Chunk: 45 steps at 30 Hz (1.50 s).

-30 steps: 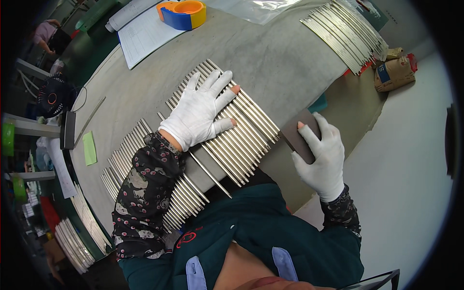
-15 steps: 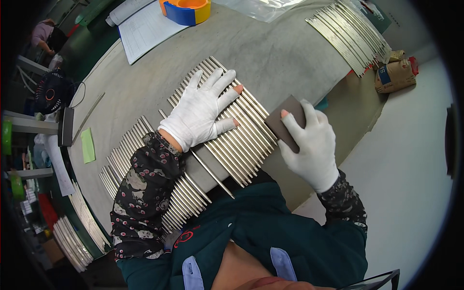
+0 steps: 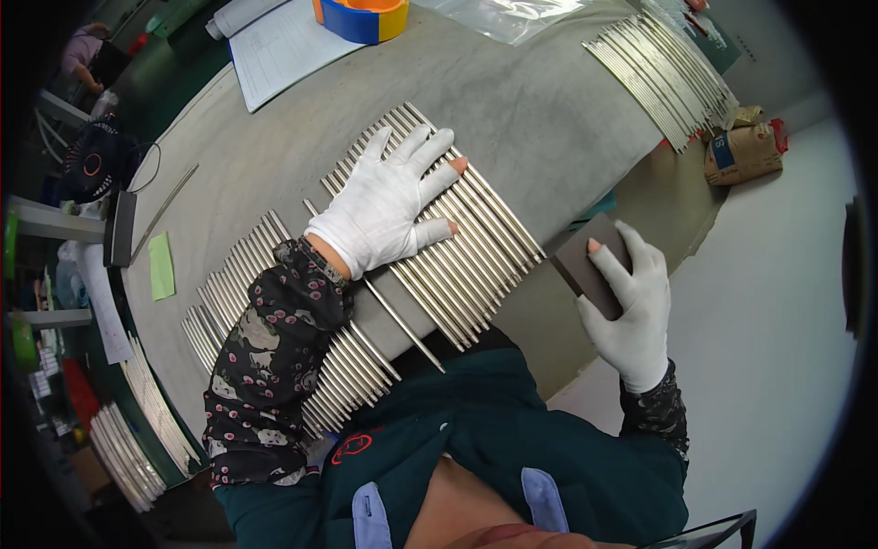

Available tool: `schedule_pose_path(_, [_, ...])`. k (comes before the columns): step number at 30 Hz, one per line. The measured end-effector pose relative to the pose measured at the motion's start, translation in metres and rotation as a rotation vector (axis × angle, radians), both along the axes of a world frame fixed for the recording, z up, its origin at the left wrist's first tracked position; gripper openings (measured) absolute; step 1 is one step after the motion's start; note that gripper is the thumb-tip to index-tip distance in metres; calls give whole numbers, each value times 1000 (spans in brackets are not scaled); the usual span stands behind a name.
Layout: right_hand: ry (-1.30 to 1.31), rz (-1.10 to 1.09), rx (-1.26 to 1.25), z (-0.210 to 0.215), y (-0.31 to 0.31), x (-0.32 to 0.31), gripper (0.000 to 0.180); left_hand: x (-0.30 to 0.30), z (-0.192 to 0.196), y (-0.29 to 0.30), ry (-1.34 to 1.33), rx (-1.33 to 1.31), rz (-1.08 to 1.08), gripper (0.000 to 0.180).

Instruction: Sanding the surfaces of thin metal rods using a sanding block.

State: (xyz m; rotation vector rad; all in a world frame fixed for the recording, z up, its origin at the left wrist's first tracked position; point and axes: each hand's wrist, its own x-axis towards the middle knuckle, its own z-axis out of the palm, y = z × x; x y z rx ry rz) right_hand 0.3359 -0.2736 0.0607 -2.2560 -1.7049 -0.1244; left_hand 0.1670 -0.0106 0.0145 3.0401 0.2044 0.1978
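My left hand, in a white glove with bare thumb and fingertip showing, lies flat with spread fingers on a row of shiny metal rods. The rods are side by side on the grey table, their near ends reaching its edge. Off the table's right edge, my right hand, also gloved, grips a flat dark brown sanding block between thumb and fingers. One corner of the block is close to the rods' right side; I cannot tell if they touch. Beneath my left wrist a lone rod sticks out, apart from the row.
A second row of rods lies left, partly under my forearm. More rods lie at the far right. At the back are a blue-and-yellow tape dispenser, papers and a plastic bag. A green note sits left.
My right hand has moved right and toward me with the sanding block, away from the rods. My left hand stays on the rods; the view has shifted slightly.
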Motion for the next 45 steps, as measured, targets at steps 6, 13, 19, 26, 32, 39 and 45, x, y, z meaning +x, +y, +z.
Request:
schedule_pose_path(6, [2,-32,131,-9,13,-1,58,2,-1,1,8,-1,1,71])
schedule_pose_path(13, [-38,-32,73,-18,27,-2,56,4,2,0,13,-4,6,72])
schedule_pose_path(19, [-130,43,137,-19,80,-4,50,3,3,1,9,-2,3,72])
schedule_pose_path(26, [-151,42,73,-14,41,-1,52,6,3,-1,1,-26,2,72])
schedule_pose_path(32, [-55,65,32,-10,46,4,50,6,-1,5,12,-21,-7,71])
schedule_pose_path(39, [-48,6,153,0,13,10,55,10,1,4,-14,-5,1,71])
schedule_pose_path(45, [-109,32,119,-18,64,1,48,17,1,1,28,-8,-1,69])
